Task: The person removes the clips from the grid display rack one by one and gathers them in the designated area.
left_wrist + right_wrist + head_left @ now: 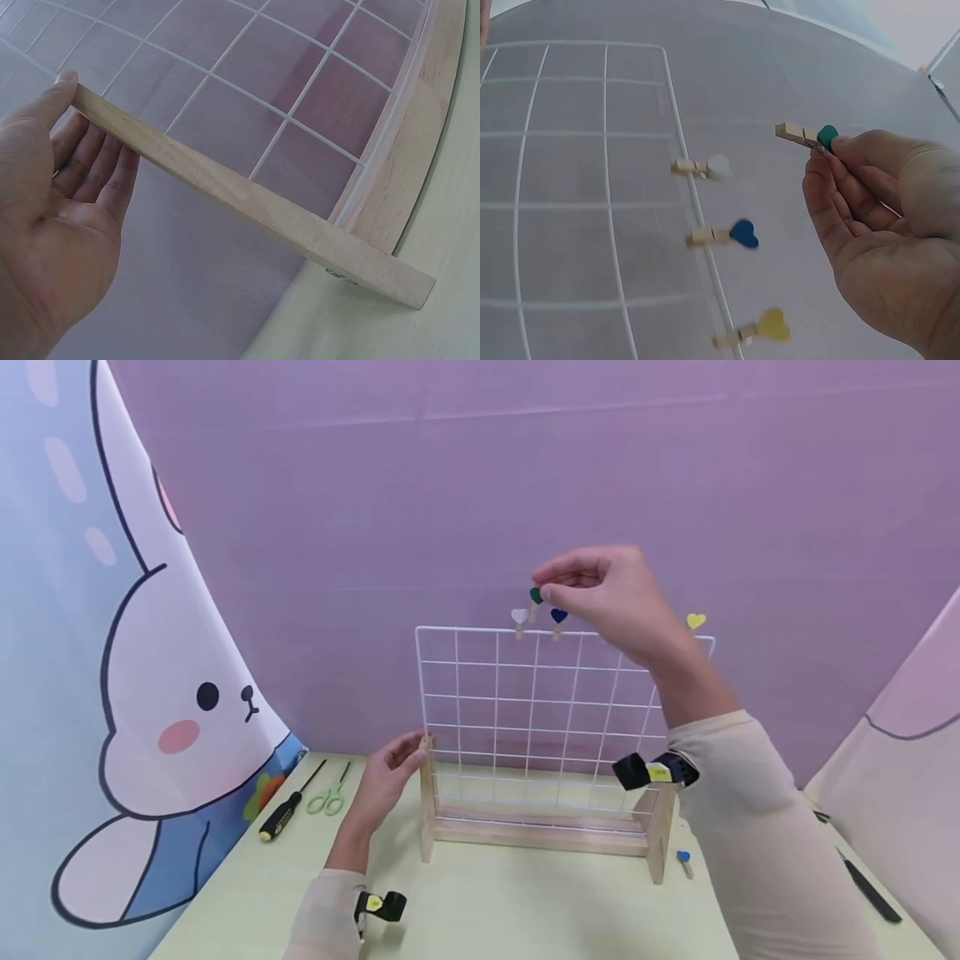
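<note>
A small wooden clothespin with a green heart (826,138) is pinched between the thumb and fingertips of my right hand (611,597). It hangs apart from the white wire grid (497,699), above its top bar. Clothespins with a white heart (519,617), a dark blue heart (558,616) and a yellow heart (696,621) are clipped on that top bar. My left hand (387,781) grips the upper end of the stand's left wooden post (247,199), thumb on one side and fingers on the other. The grid stands upright in its wooden base (540,839).
On the table (480,910), a clothespin with a blue heart (684,858) lies right of the stand. A black screwdriver (283,812) and green-handled scissors (327,797) lie at the left. A dark slim knife-like tool (870,889) lies far right. A purple backdrop (337,527) hangs behind.
</note>
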A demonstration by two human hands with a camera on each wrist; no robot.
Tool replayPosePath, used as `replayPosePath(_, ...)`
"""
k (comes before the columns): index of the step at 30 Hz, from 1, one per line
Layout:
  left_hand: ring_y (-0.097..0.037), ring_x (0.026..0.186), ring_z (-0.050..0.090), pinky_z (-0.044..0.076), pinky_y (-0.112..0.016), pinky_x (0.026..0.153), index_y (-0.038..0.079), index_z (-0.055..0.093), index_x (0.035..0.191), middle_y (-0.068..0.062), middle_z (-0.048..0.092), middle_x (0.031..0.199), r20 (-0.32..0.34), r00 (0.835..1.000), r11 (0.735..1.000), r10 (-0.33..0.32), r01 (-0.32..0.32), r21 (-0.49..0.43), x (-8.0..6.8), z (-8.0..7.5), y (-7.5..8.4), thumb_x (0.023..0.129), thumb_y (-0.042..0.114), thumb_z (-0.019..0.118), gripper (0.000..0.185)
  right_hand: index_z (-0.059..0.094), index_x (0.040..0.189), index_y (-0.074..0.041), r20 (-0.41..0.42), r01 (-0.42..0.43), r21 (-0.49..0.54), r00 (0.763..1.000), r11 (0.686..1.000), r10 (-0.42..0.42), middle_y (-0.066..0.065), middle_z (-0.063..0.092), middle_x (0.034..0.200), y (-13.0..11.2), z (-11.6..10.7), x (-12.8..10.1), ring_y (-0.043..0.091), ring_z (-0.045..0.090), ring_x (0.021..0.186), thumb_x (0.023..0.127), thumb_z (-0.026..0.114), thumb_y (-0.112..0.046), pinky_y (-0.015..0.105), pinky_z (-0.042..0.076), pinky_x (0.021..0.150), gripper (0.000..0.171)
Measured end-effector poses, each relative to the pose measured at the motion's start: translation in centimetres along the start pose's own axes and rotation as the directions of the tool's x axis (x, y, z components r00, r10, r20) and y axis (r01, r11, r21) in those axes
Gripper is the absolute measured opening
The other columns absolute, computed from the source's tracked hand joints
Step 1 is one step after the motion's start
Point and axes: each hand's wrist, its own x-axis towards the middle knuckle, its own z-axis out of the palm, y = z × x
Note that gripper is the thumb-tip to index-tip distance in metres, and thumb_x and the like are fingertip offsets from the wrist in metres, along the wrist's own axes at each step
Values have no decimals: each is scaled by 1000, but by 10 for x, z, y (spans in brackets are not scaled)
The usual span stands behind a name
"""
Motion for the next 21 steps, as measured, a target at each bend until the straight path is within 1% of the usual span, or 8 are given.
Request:
replayPosePath(2, -3, 116, 66, 54, -17, 100, 3, 61, 138, -12, 69, 135, 1, 1000, 1000, -3, 3, -3, 0, 0, 1, 101, 23, 69, 43, 78, 113, -9, -7, -2, -14, 1000, 1000, 2, -3, 79, 103, 3, -5, -6, 15, 73, 96, 96, 73, -15, 18, 58, 81, 19)
replayPosePath(8, -3, 115, 66, 54, -17, 100, 4, 62, 138, -11, 69, 134, -5, 1000, 1000, -2, 2, -2, 2, -1, 0, 101, 24, 69, 43, 78, 113, -9, -11, -19, -76, 1000, 997, 19, -7, 79, 98, 13, -21, -22, 9, 73, 89, 96, 73, -16, 18, 59, 79, 19)
replayPosePath(12, -2, 115, 66, 54, -16, 100, 4, 61, 139, -18, 67, 137, -8, 1000, 1000, 2, -2, 10, 2, -1, 0, 101, 23, 68, 43, 78, 114, -10, -18, -36, -118, 999, 992, 34, -10, 79, 100, 24, -31, -33, 8, 74, 92, 96, 74, -19, 17, 59, 82, 21)
replayPosePath(14, -1, 115, 66, 54, -16, 100, 3, 61, 139, -17, 68, 137, -15, 1000, 1000, 2, -2, 20, 2, -2, 0, 101, 22, 68, 43, 78, 115, -10, -23, -43, -142, 999, 989, 40, -12, 79, 101, 29, -36, -39, 7, 74, 93, 97, 74, -20, 15, 58, 81, 21)
replayPosePath(18, -1, 115, 67, 54, -16, 99, 2, 61, 139, -10, 71, 133, -27, 1000, 1000, -1, 1, 31, 1, -2, -1, 101, 21, 69, 43, 78, 115, -9, -24, -67, -170, 998, 983, 63, -14, 79, 102, 41, -45, -50, 3, 74, 92, 97, 73, -20, 14, 58, 81, 22)
replayPosePath(21, -1, 115, 67, 54, -16, 99, 2, 61, 138, -10, 71, 133, -26, 1000, 1000, 0, 1, 23, 2, -2, -1, 101, 21, 68, 42, 78, 115, -8, -21, -80, -195, 997, 978, 78, -14, 77, 102, 52, -52, -61, 2, 73, 90, 96, 74, -18, 14, 59, 80, 21)
